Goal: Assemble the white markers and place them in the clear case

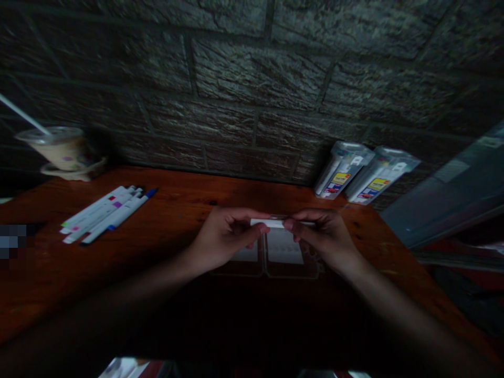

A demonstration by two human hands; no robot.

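1. And here, closest in, we have the left hand [222, 236] and the right hand [328, 233], both over a flat, clear plastic case [283, 269] with white panels inside, unfolded on the table.
2. Look at those fingers! Left thumb and fingertips pinch the left end of a slim, white, marker-like stick [276, 223]; right thumb and fingertips clamp it from the middle rightward. Both grips are firmly closed, it seems, though the far-side fingers are partly hidden.
3. Here's the relation it hangs on: the stick lies level over the case's far part, long axis side to side, bridging the hands. Neither hand is nearer; both touch it, thumbs facing across a short bare stretch. Its height above the case? Can't tell.
4. Out left of the case, and a little farther, lies a bundle of white-barrelled markers [106, 212], one with a blue cap, slanting away on the orange-brown wooden table [189, 194].
5. Beyond the case to the right stand two clear plastic boxes with yellow-and-purple labels [356, 176], side by side.
6. Far left beyond the case: a clear plastic cup of pale drink [63, 149] with a white straw.
7. Farthest, behind everything, the dark, rough block wall [255, 73].
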